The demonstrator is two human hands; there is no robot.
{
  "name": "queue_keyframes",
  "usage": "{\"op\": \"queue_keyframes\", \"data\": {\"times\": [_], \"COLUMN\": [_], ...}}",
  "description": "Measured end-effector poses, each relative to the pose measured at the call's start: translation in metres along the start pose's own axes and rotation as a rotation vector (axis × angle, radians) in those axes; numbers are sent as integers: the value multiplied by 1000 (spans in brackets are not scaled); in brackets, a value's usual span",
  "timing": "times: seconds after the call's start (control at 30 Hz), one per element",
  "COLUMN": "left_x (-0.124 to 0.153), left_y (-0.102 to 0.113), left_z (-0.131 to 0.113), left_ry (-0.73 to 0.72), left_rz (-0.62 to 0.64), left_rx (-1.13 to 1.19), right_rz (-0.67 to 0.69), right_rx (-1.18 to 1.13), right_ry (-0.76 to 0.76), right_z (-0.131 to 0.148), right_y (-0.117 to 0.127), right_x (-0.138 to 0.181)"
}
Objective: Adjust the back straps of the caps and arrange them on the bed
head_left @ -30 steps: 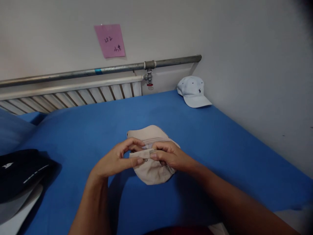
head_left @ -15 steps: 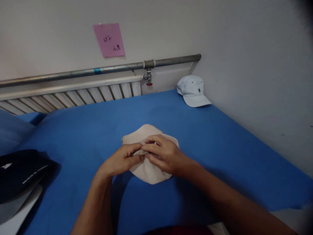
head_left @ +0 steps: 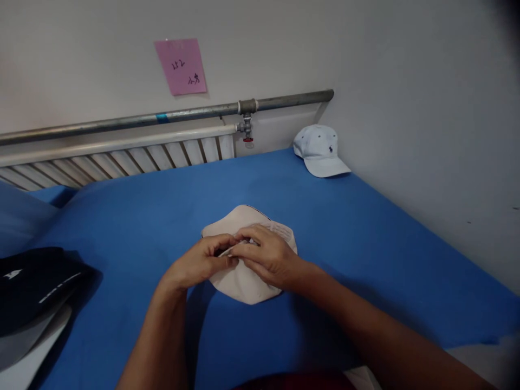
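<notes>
A cream-coloured cap [head_left: 247, 284] lies on the blue-covered table in front of me, its fabric gathered up in the middle. My left hand [head_left: 201, 264] pinches the cap from the left, thumb below and fingers above a fold. From the right, my right hand [head_left: 270, 257] grips the same fold with bent fingers, its fingertips meeting those of the left. What lies between the fingertips is partly hidden. Part of the cap with a lighter, wrinkled surface shows just beyond my right hand.
A pale blue cap [head_left: 319, 149] sits in the far right corner by the wall. Several stacked caps, a dark one [head_left: 40, 287] on top, lie at the left. Behind the blue table [head_left: 162, 206] are a radiator [head_left: 142, 158], a metal pipe [head_left: 195, 112] and a pink note [head_left: 181, 67].
The cream cap has shifted slightly left. My fingers have moved a little along the fold, and more of the wrinkled part shows beyond my right hand.
</notes>
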State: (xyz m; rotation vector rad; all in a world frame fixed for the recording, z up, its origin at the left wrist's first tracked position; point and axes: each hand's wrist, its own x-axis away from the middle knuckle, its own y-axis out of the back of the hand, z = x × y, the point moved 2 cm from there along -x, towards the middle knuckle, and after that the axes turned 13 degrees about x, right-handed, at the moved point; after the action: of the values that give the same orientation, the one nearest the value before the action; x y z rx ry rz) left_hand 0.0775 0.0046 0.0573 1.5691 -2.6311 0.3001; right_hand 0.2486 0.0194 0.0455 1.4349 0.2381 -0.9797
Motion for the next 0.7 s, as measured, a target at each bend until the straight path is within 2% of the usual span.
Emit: {"op": "queue_keyframes", "data": {"times": [0.17,0.5,0.7], "left_x": [1,6,5], "left_y": [0,7,4], "left_z": [1,2,-1], "left_ry": [10,1,-44], "left_rz": [-23,-105,-179], "left_rx": [24,211,358], "right_rz": [41,48,20], "right_rx": [-163,-709,-796], "right_ry": [-86,-371,-348], "right_z": [-1,-5,-5], "right_y": [2,3,1], "right_x": [-1,2,1]}}
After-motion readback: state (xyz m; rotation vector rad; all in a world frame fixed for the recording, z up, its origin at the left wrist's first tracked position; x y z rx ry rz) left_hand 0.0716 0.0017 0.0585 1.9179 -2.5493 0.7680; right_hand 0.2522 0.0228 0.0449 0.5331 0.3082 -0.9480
